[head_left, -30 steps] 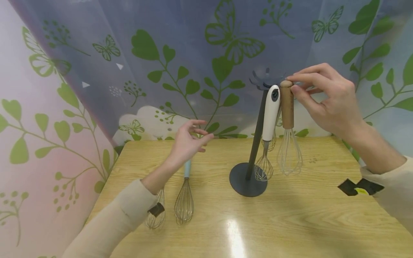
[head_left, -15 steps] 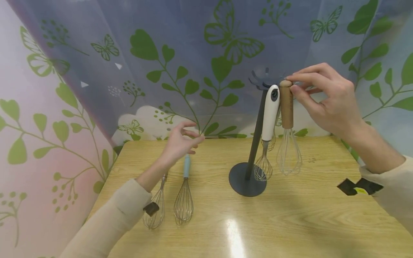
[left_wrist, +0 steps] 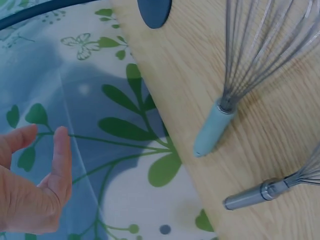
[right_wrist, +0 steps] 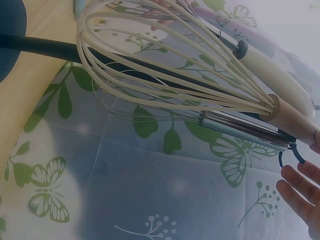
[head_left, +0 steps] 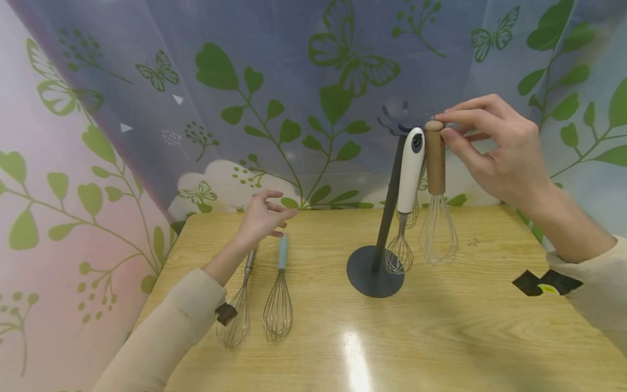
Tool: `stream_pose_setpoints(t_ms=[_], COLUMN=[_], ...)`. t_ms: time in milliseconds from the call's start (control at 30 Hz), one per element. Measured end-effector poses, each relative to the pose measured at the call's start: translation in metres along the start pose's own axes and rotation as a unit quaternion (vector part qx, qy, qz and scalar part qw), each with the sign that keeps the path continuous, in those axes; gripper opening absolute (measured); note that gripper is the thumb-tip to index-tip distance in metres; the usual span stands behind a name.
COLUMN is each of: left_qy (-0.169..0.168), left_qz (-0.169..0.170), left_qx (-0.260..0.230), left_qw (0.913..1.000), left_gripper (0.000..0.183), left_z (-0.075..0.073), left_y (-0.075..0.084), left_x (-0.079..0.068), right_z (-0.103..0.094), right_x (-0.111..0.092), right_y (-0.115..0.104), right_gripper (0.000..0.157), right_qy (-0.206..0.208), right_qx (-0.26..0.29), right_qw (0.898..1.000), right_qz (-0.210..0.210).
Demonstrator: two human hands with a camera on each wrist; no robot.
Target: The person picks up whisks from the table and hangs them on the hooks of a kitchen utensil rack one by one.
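My right hand (head_left: pixel 504 149) pinches the top of a wooden-handled whisk (head_left: pixel 436 163) with thumb and fingertips, at the hooks of a dark stand (head_left: pixel 388 218). The whisk hangs upright with its pale wires downward. Beside it a white-handled whisk (head_left: pixel 410 174) hangs from the stand. Behind these, a steel-handled whisk (right_wrist: pixel 245 131) hangs too, plainest in the right wrist view. My left hand (head_left: pixel 259 218) hovers with loose, slightly bent fingers over the table's far edge, holding nothing. Nearest to it lie a light-blue-handled whisk (head_left: pixel 283 253) and a metal whisk (head_left: pixel 238 313).
The wooden table (head_left: pixel 323 337) has light glare near its front. The stand's round base (head_left: pixel 362 272) sits right of the middle. A patterned cloth (head_left: pixel 274 65) with leaves and butterflies hangs close behind the table and along its sides.
My left hand has moved left and slightly down, away from the stand, uncovering more of the two lying whisks. The right hand keeps its pinch on the wooden-handled whisk.
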State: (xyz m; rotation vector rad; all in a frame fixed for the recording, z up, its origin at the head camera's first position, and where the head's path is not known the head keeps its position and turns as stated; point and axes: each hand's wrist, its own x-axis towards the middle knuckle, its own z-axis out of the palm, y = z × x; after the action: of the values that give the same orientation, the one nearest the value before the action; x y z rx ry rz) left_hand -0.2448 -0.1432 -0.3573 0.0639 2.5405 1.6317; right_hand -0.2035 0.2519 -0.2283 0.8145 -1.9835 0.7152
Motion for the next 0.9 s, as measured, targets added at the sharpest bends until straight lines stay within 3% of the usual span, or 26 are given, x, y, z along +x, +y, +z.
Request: stream_pose_setpoints(t_ms=[467, 900], left_qy=[0.003, 0.008], left_qz=[-0.045, -0.093], left_qx=[0.033, 0.022], left_qw=[0.9984, 0.9954], left_gripper=[0.070, 0.072], left_z=[-0.005, -0.004], left_y=[-0.033, -0.052], left_x=[0.007, 0.012], right_z=[0.000, -0.002], right_x=[0.001, 0.000], right_y=[-0.001, 0.000], right_gripper=[0.018, 0.019], right_qy=[-0.004, -0.003], right_qx=[0.003, 0.001], right_qw=[1.000, 1.000], right_qz=[-0.006, -0.002])
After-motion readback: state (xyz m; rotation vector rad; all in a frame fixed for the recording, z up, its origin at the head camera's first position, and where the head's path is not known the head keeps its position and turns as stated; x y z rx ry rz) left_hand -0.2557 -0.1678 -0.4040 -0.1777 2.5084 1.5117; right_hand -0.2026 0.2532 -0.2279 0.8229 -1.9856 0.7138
